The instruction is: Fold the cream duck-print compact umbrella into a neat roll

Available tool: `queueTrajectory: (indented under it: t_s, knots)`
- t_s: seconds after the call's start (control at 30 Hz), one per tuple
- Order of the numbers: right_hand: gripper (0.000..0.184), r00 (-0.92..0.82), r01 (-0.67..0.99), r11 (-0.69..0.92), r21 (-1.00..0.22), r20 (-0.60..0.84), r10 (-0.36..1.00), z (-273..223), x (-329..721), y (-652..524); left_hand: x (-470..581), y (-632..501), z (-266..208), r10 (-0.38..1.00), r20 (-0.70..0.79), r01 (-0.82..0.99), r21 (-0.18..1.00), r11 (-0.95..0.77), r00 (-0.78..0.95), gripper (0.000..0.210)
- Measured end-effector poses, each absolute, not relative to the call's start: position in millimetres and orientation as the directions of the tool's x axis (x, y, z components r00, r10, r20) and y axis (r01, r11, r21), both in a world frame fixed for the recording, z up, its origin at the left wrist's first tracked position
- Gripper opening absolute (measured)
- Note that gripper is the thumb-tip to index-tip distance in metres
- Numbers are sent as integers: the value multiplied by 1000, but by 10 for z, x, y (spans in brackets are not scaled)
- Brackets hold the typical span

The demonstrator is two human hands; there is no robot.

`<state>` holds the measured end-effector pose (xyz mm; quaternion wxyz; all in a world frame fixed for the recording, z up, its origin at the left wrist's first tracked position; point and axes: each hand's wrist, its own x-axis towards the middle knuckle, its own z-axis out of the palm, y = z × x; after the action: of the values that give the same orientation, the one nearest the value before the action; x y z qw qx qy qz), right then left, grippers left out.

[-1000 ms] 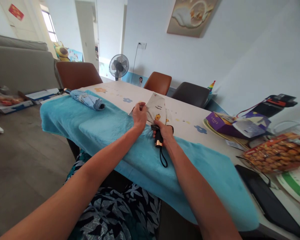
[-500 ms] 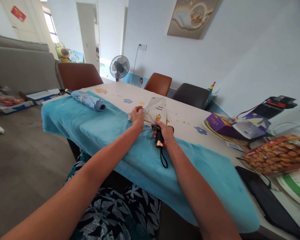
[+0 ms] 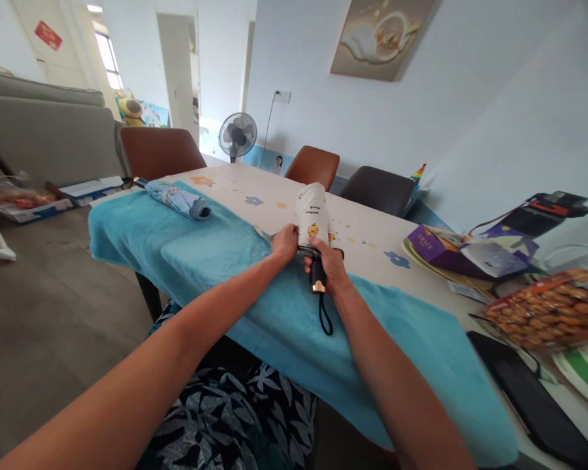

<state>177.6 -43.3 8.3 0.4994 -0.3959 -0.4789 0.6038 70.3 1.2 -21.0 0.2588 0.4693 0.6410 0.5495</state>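
Note:
A white folding umbrella (image 3: 312, 212) with yellow duck prints lies over the table, its black handle (image 3: 318, 277) and wrist loop towards me. My right hand (image 3: 330, 264) is closed around the base of the folded canopy, just above the handle. My left hand (image 3: 285, 241) is closed on the left side of the canopy, where a bit of pale cloth pokes out beyond the fingers. A light blue towel (image 3: 215, 261) lies beneath both hands. To the left, a rolled blue umbrella (image 3: 179, 199) rests on the towel.
On the right stand a purple box (image 3: 436, 248), a bag of brown nut-like snacks (image 3: 549, 310) and a black phone-like slab (image 3: 524, 385). Chairs (image 3: 311, 168) line the table's (image 3: 230, 183) far side. A fan (image 3: 238, 134) stands behind.
My left hand has moved right, up against the umbrella. The loose white cloth that was spread to the left is now wrapped closer, so the canopy looks narrower. The view has shifted slightly.

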Motion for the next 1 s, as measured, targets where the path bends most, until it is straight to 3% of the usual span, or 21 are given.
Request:
queueTrajectory:
  t_s: [0.13,0.27,0.37,0.47,0.57,0.8,1.0]
  knots:
    - [16,-148,-204,-69,-977,-39,988,101,1770,-426,661,67,-237,885,112,197,980,-24,-453,17]
    - [15,-20,-213,-34,-976,-31,999,121,1764,-408,587,46,-170,801,86,20,996,-92,-592,25]
    - [15,51,-198,-34,-980,-45,998,112,1763,-386,638,-51,-79,743,224,94,973,-213,-631,29]
    - [15,41,-166,-37,-985,-45,998,89,1752,-388,805,-140,-36,763,428,211,904,-372,-485,37]
    - [19,14,-90,-9,-996,-10,1000,58,1733,-414,950,-149,-52,784,504,225,864,-451,-363,43]
    - [19,-95,36,10,-999,7,995,-10,1717,-457,869,-85,-71,900,211,-16,972,-235,-382,37]
    - [19,-220,79,51,-996,33,975,-10,1719,-501,798,-133,-46,956,61,-414,892,-182,-288,24]
